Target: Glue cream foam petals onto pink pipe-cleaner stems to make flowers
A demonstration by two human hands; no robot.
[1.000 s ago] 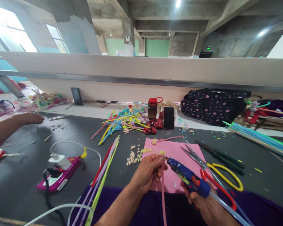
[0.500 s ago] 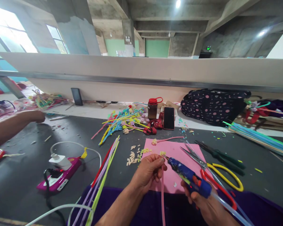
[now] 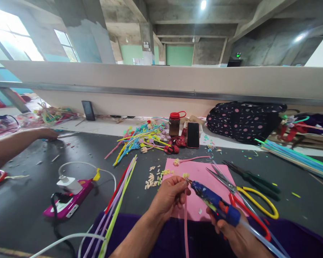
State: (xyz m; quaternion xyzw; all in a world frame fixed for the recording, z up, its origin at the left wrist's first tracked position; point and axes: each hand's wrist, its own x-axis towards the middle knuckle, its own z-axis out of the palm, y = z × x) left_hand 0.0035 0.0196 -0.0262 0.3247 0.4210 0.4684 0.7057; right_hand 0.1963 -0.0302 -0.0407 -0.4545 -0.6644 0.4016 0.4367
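Note:
My left hand [image 3: 170,196] pinches the top of a thin pink stick [image 3: 186,229] that hangs down toward me; a small yellow flower piece [image 3: 185,175] sits at its tip. My right hand [image 3: 235,234] grips a blue glue gun [image 3: 215,203], whose nozzle touches the stick's top beside my left fingertips. Both hands hover over a pink sheet [image 3: 199,172] on the dark table.
Yellow-handled scissors [image 3: 251,197], red-handled scissors and dark pliers [image 3: 251,176] lie right of the sheet. A pink power strip [image 3: 67,202] with a white plug sits left, beside long coloured sticks [image 3: 118,200]. Further back are finished flower stems [image 3: 140,139], a bottle [image 3: 173,123], a phone [image 3: 193,134] and a dotted bag [image 3: 242,120]. Another person's arm [image 3: 18,141] reaches in at left.
My hands hold almost still with the nozzle at the stick's tip. The other person's hand at left has moved further right and away along the table.

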